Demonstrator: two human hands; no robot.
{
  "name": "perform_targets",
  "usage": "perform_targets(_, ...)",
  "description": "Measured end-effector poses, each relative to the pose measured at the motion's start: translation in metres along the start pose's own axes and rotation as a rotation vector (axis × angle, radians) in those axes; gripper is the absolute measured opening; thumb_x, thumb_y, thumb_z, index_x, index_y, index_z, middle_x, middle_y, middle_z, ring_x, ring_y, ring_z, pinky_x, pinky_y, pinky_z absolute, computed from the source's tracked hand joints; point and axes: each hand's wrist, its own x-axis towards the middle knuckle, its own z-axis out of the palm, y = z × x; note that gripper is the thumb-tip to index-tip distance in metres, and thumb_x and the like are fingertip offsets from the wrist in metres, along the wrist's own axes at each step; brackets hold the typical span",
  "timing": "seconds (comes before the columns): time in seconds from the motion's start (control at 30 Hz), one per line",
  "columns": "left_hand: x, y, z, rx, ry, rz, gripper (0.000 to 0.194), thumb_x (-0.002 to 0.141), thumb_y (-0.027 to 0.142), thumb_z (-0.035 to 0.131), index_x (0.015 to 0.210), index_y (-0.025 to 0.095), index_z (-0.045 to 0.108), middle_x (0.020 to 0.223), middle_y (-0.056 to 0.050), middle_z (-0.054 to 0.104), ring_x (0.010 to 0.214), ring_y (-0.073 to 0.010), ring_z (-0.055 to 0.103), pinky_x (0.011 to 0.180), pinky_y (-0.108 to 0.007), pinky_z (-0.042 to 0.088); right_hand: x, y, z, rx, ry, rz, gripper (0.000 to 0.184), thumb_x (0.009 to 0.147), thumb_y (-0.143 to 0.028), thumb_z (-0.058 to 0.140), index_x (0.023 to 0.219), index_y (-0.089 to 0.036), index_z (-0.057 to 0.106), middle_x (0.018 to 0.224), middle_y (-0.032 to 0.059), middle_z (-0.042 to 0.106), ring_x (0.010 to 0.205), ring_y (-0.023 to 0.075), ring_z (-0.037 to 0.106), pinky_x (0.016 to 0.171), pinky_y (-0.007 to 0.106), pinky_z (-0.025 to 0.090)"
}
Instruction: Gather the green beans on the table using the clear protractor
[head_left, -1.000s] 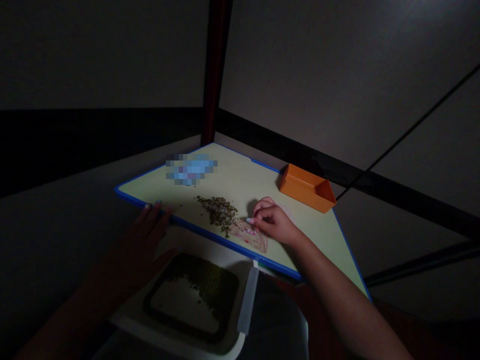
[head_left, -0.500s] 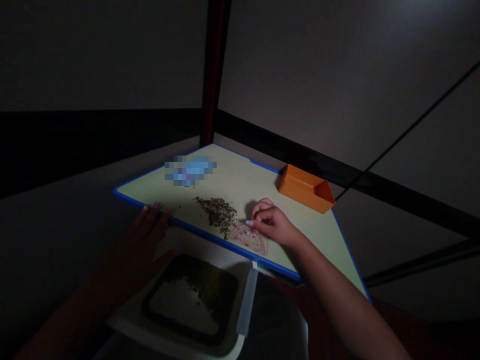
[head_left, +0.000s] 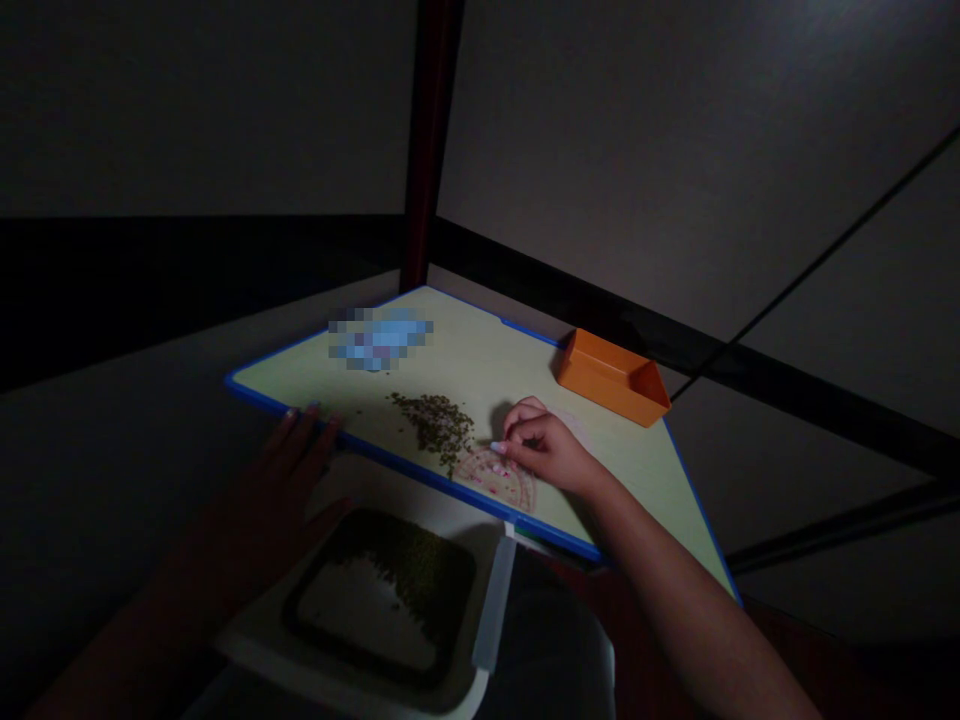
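Note:
My right hand (head_left: 546, 447) rests on the pale table top (head_left: 480, 345), thumb and forefinger pinched together. Whatever lies between the fingertips is too small to make out. Just below them is a round pinkish printed pattern (head_left: 531, 490) dotted with small pink and white spots. Left of the fingertips spreads a loose heap of small green-brown grains (head_left: 435, 422). My left hand (head_left: 289, 480) is in shadow, fingers apart, its tips at the blue table edge. Beneath it stands a white tub (head_left: 360, 600) with more of the dark green grains (head_left: 420, 560) along its far and right sides.
An orange open box (head_left: 611, 390) stands at the table's far right edge. On the far left lies a blurred-out blue item (head_left: 382, 340). Behind the table two walls meet at a dark red post (head_left: 426, 150). The room is dim.

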Motion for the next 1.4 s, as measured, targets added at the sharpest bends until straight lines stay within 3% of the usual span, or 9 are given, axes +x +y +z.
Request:
perform_targets(0.43,-0.0005,-0.0014,0.0025,-0.006,-0.005,-0.022,0.078,0.077,0.055,0.038,0.141,0.020,0.009,0.154,-0.014,0.018,0.143,-0.0282,0.009,0.107,-0.051,0.036,0.0000,-0.0003,-0.0006,0.041,-0.027,-0.032,0.033,0.083,-0.034,0.061,0.055,-0.017,0.059,0.076,0.0025,0.057,0.081,0.0146,0.050,0.082,0.033,0.037)
perform_targets(0.7,0.0002,-0.0021,0.0052,0.001,0.017,0.001,0.079,0.077,0.054,0.039,0.141,0.019,0.009,0.154,-0.014,0.017,0.143,-0.0289,0.008,0.107,-0.051,0.035,0.0005,0.0029,0.0018,0.001,0.062,0.006,0.035,0.084,-0.036,0.059,0.056,-0.017,0.062,0.076,0.0036,0.057,0.082,0.0155,0.050,0.080,0.034,0.037)
perform_targets(1.1,0.0019,0.0010,-0.0003,-0.011,0.008,-0.002,0.079,0.077,0.056,0.037,0.141,0.019,0.009,0.153,-0.015,0.021,0.143,-0.0292,0.010,0.106,-0.051,0.036,0.0018,0.0027,0.0041,-0.011,0.097,0.037,0.035,0.084,-0.036,0.059,0.055,-0.017,0.062,0.076,0.0042,0.057,0.081,0.0161,0.050,0.078,0.034,0.038)
perform_targets(1.4,0.0021,0.0022,-0.0011,-0.020,0.003,-0.019,0.078,0.077,0.056,0.038,0.141,0.018,0.013,0.152,-0.016,0.021,0.142,-0.0294,0.012,0.106,-0.051,0.036,0.0039,0.0020,0.0042,-0.008,0.039,0.033,0.038,0.083,-0.042,0.058,0.054,-0.017,0.062,0.075,0.0041,0.056,0.083,0.0164,0.050,0.082,0.035,0.037)
